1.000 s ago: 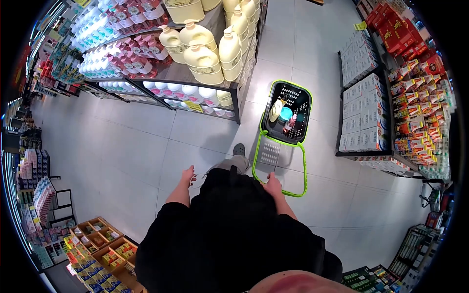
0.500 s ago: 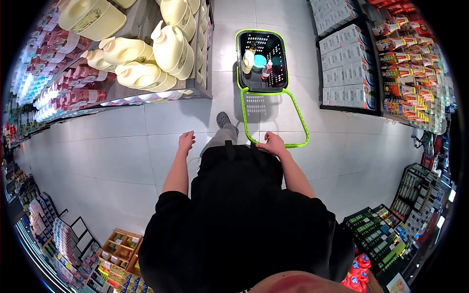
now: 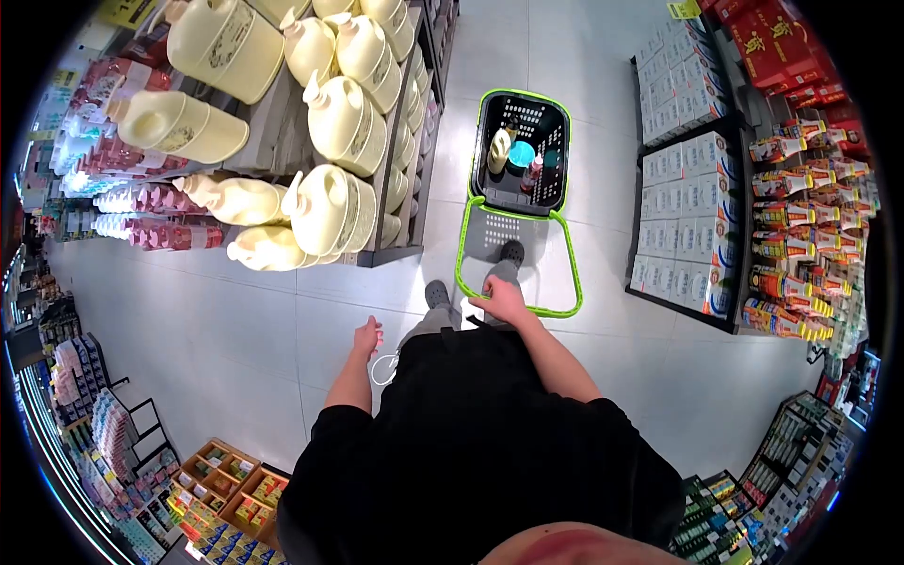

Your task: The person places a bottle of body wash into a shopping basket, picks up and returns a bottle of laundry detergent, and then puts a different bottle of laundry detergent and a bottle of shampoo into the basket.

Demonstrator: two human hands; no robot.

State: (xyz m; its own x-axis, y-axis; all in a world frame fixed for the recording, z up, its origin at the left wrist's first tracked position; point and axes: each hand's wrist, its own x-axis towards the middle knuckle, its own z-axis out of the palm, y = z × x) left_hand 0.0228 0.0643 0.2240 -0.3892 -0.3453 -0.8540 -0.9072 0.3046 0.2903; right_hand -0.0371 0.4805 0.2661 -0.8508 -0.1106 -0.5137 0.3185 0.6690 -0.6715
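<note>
Basket (image 3: 523, 151) handle pinched in right hand (image 3: 504, 299) grip, arm outstretched; left hand (image 3: 367, 334) hangs spread

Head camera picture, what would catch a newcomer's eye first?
The black basket with its bright green rim stands on the pale floor ahead, its long green handle held by the right hand. To the left, big cream jugs crowd the shelf, and red cartons fill the upper right.

Black wheeled basket (image 3: 524, 155), lime-green rim and handle, upright on floor, bottles inside.
</note>
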